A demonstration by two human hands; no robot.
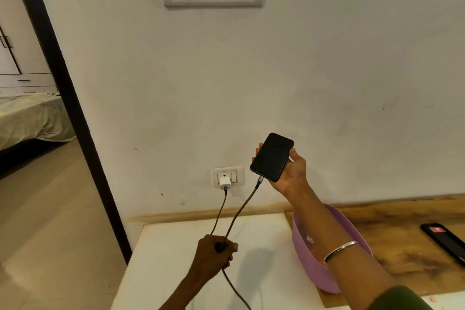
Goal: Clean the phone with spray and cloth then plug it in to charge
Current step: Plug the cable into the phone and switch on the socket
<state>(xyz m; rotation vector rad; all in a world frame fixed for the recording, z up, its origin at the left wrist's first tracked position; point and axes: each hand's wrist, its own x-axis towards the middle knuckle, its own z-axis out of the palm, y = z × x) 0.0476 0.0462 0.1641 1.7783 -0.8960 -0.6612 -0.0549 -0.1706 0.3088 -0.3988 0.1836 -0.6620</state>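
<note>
The purple basin (309, 269) is sitting on the table (176, 259) below. The right hand (292, 171) is cradling the phone (272, 156) up near the wall, cable (241, 211) plugged in. The left hand (214, 254) is gripping that cable, which is running to the white charger (224, 183) in the socket.

Two bare forearms reach into view from the near edge. The right arm carries a thin, plain silver bangle (340, 250) looped loosely around the forearm, its polished edge catching the light. Nearer the near right corner, the cuff of an olive-green sleeve (400, 298) covers the arm, pushed up so the forearm below it is bare. The left arm is bare as far as the frame shows, with no sleeve or jewellery. The right hand (293, 171) and the left hand (214, 254) wear no rings or gloves.
</note>
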